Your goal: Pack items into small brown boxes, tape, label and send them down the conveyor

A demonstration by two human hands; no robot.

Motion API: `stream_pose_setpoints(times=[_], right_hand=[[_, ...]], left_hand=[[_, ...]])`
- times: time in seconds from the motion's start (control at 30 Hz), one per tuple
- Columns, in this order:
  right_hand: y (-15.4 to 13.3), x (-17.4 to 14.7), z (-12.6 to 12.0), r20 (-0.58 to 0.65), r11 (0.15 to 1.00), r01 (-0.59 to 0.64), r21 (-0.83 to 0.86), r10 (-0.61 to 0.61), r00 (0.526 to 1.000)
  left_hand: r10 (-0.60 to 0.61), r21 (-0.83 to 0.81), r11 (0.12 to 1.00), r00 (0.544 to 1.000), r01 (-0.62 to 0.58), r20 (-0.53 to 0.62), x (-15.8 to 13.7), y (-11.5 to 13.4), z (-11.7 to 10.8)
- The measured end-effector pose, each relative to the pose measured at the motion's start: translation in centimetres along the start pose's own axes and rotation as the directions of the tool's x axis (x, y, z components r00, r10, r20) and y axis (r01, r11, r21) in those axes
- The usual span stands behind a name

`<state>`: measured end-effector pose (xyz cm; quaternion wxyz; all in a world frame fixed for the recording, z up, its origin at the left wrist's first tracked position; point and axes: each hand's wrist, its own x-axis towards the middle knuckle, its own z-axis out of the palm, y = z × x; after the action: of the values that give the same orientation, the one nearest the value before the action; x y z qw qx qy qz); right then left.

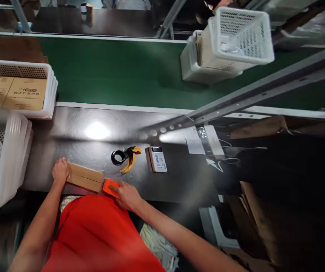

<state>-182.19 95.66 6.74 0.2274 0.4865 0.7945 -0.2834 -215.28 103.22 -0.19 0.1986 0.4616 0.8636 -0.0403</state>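
Cardboard box (84, 178), already closed, sealing unclear, is grasped by the left hand (60, 170) near the tabletop's (183, 183) front edge; an orange tool (110, 186) is held by the right hand (129, 195).

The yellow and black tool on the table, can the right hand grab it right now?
Probably, but the right hand would likely need to put down the orange tool it holds first. The way across the table to the yellow and black tool looks free.
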Motion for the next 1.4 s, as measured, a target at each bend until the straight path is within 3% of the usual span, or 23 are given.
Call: stream_pose_setpoints(times=[0.33,0.57,0.7,0.8,0.9,0.97,1.0,1.03,1.07,1.1,1.13,1.17,1.27,1.4], right_hand=[[-1.8,1.5,-1.3,-0.103,0.997,-0.011,0.071,0.019,0.994],[-1.2,2.8,-2.3,-0.085,0.984,-0.077,0.161,0.092,0.992],[-2.7,3.1,-2.1,-0.128,0.984,-0.097,0.148,0.117,0.985],[-4.4,3.3,-1.5,-0.182,0.981,-0.131,0.14,0.156,0.971],[-5.6,3.6,-1.3,-0.229,0.972,-0.174,0.161,0.208,0.951],[-6.0,3.6,-1.2,-0.255,0.963,-0.204,0.176,0.245,0.935],[-6.1,3.6,-1.3,-0.271,0.959,-0.217,0.181,0.261,0.927],[-6.2,3.6,-1.3,-0.287,0.956,-0.227,0.184,0.273,0.918],[-6.2,3.5,-1.3,-0.3,0.954,-0.234,0.186,0.281,0.911],[-6.3,3.3,-1.4,-0.309,0.954,-0.237,0.186,0.285,0.907],[-6.3,3.2,-1.4,-0.314,0.953,-0.238,0.186,0.287,0.905],[-6.4,3.1,-1.5,-0.316,0.953,-0.239,0.187,0.289,0.904],[-6.6,2.9,-1.7,-0.318,0.944,-0.25,0.214,0.309,0.896],[-6.4,2.5,-2.7,-0.28,0.914,-0.237,0.331,0.334,0.9]], left_hand=[[0.073,0.056,0.996,0.997,-0.072,-0.027,1.1,0.1,-0.7],[0.147,0.069,0.987,0.989,-0.146,-0.004,3.0,0.1,-1.1],[0.199,0.076,0.977,0.98,-0.198,-0.007,4.1,0.0,-1.5],[0.27,0.095,0.959,0.962,-0.266,-0.034,4.6,0.4,-2.2],[0.326,0.146,0.941,0.936,-0.307,-0.135,4.2,1.3,-2.7],[0.506,0.227,0.854,0.849,-0.468,-0.155,3.0,2.1,-2.4],[0.655,0.279,0.739,0.75,-0.613,-0.087,2.3,2.5,-2.0],[0.797,0.314,0.564,0.603,-0.764,0.034,1.4,2.9,-1.5],[0.888,0.315,0.361,0.427,-0.878,0.174,0.5,3.4,-0.9],[0.916,0.288,0.185,0.271,-0.94,0.295,-0.3,3.9,-0.3],[0.911,0.255,0.078,0.173,-0.964,0.375,-1.1,4.3,0.4],[0.902,0.237,0.034,0.133,-0.971,0.412,-1.6,4.8,0.8],[0.897,0.224,0.046,0.139,-0.974,0.419,-2.4,6.0,1.2],[0.913,0.201,-0.006,0.076,-0.98,0.401,-1.9,6.1,-1.0]])
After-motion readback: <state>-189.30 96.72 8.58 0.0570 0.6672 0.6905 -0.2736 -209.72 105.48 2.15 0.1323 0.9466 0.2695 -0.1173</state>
